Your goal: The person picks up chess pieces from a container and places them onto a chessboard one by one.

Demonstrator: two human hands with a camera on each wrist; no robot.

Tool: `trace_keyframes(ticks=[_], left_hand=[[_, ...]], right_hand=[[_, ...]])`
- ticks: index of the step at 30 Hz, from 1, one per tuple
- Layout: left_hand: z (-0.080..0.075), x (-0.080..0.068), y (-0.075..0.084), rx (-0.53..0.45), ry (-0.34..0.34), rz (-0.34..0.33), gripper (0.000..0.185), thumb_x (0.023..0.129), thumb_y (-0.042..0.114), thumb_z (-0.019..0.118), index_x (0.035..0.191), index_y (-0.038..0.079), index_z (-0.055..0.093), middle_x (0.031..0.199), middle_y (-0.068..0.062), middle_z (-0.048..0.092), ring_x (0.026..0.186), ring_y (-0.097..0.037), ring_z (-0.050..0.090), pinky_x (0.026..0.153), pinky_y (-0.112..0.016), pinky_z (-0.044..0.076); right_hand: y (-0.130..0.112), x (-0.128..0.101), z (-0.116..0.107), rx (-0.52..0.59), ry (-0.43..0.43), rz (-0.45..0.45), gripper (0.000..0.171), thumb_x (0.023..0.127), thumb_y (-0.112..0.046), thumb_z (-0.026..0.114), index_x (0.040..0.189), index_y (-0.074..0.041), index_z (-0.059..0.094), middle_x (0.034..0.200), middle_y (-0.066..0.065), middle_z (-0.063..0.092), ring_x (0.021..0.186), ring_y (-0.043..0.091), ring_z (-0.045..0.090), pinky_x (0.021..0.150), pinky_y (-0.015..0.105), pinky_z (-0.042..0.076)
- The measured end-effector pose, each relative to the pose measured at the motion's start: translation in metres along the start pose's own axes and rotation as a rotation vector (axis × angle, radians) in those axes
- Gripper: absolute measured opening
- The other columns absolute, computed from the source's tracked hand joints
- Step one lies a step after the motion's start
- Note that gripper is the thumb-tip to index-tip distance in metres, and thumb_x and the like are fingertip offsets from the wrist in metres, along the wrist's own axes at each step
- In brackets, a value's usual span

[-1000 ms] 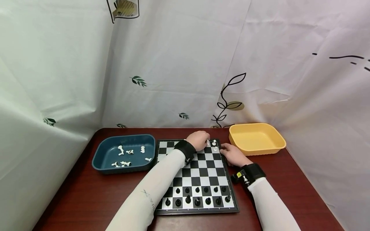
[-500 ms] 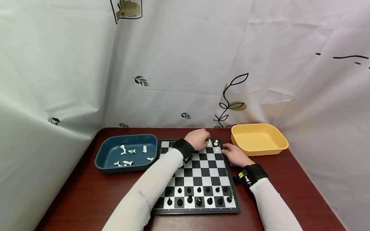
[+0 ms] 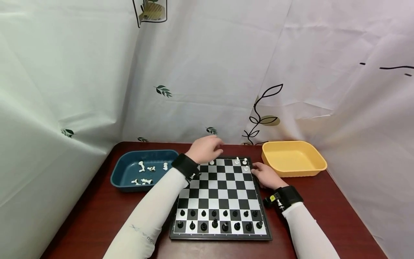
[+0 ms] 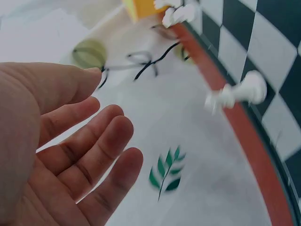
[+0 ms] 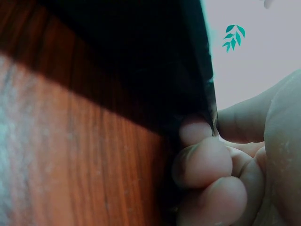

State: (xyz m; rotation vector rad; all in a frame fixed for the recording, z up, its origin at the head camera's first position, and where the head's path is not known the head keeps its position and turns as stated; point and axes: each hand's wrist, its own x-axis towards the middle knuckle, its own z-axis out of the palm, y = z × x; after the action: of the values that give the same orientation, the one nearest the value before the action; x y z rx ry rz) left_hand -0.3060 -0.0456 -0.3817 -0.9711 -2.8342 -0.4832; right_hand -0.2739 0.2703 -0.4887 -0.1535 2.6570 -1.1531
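- The black-and-white folding chessboard (image 3: 223,196) lies flat on the dark red wooden counter (image 3: 97,219), between a dark blue plastic tray (image 3: 123,181) on its left and a yellow plastic tray (image 3: 318,165) on its right.
- The left hand (image 3: 204,150) hovers over the far left corner of the chessboard, near the rim of the blue tray. In the left wrist view its fingers (image 4: 94,155) are spread and relaxed, and they hold nothing.
- A small white pawn (image 3: 211,163) stands alone on the far row, just below the left hand. The same white pawn (image 4: 240,92) is blurred in the left wrist view, close to the board edge.
- Three more white chess pieces (image 3: 242,162) stand together in the far right corner of the chessboard.
- The right hand (image 3: 266,175) rests at the right edge of the chessboard, near these three pieces. In the right wrist view its fingers (image 5: 202,160) curl around the dark edge of the chessboard (image 5: 141,70) and grip it.
- Two rows of black chess pieces (image 3: 220,220) stand upright on the near side of the chessboard.
- Several white chess pieces (image 3: 145,172) lie on their sides inside the blue tray.
- Both arms wear white sleeves (image 3: 152,219) and black wrist bands (image 3: 289,196).
- A white curtain with a leaf print (image 3: 207,72) hangs behind the counter.
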Motion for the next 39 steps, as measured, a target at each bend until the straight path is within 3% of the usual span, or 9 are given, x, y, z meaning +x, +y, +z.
trace_keyframes(ticks=[4,11,25,30,39], left_hand=[[-0.014,-0.018,-0.018,-0.004,0.072,-0.015,0.031,0.11,0.025,0.073,0.14,0.015,0.077,0.118,-0.001,0.074,0.098,-0.016,0.069,0.082,-0.036,0.058],[-0.032,-0.051,-0.053,-0.027,0.164,-0.09,0.026,0.11,0.024,0.074,0.133,0.016,0.081,0.117,-0.001,0.075,0.103,-0.018,0.073,0.085,-0.039,0.061],[-0.051,-0.101,-0.092,-0.05,0.294,-0.194,0.021,0.108,0.022,0.076,0.126,0.014,0.084,0.11,-0.004,0.074,0.09,-0.021,0.071,0.075,-0.042,0.058],[-0.049,-0.115,-0.108,-0.044,0.287,-0.255,0.021,0.108,0.021,0.075,0.125,0.011,0.084,0.111,-0.007,0.076,0.092,-0.024,0.07,0.075,-0.045,0.058],[-0.036,-0.126,-0.13,0.003,0.2,-0.329,0.019,0.107,0.02,0.075,0.118,0.01,0.086,0.114,-0.012,0.08,0.098,-0.03,0.074,0.082,-0.052,0.063]], right_hand=[[0.0,0.0,0.0,-0.003,0.001,-0.002,0.041,0.116,-0.02,0.05,0.148,0.004,0.057,0.068,0.009,0.06,0.052,0.025,0.059,0.052,0.041,0.051],[0.0,-0.001,-0.001,-0.011,0.001,-0.003,0.042,0.116,-0.021,0.05,0.149,0.004,0.057,0.069,0.009,0.061,0.052,0.025,0.06,0.052,0.041,0.051],[0.0,-0.002,0.001,-0.009,0.002,0.004,0.044,0.116,-0.021,0.051,0.151,0.005,0.056,0.069,0.009,0.061,0.053,0.025,0.06,0.052,0.04,0.051],[0.001,-0.001,0.001,-0.002,0.002,0.002,0.043,0.116,-0.021,0.05,0.151,0.005,0.056,0.069,0.009,0.061,0.052,0.025,0.06,0.052,0.04,0.051],[0.002,0.0,0.001,-0.001,0.002,-0.004,0.042,0.116,-0.02,0.05,0.15,0.004,0.056,0.069,0.008,0.061,0.052,0.024,0.059,0.052,0.04,0.051]])
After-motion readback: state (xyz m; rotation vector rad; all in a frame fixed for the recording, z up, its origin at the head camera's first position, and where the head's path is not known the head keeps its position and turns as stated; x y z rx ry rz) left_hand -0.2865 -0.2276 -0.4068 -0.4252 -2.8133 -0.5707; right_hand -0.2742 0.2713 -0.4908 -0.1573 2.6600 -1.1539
